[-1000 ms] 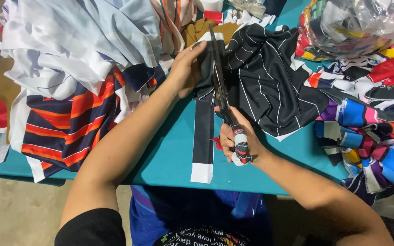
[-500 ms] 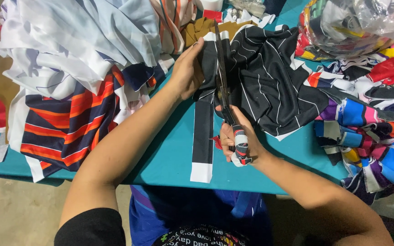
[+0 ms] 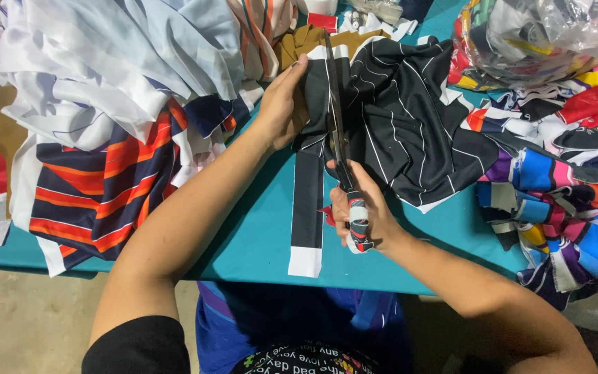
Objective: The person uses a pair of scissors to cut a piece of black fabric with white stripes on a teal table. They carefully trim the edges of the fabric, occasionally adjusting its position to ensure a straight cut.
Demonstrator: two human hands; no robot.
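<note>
A single camera, worn on the person's head, looks steeply down and slightly forward over a teal tabletop (image 3: 257, 228). It sits close: both forearms enter from the bottom edge and reach up toward the middle, the left hand (image 3: 282, 104) higher than the right hand (image 3: 361, 215), with the person's lap showing just below the tabletop's near edge. The tabletop's far side runs out of the top, heaps of cloth fill the left and right margins, and a strip of bare floor (image 3: 29, 318) appears at lower left. There is no second view to overlap with it
</note>
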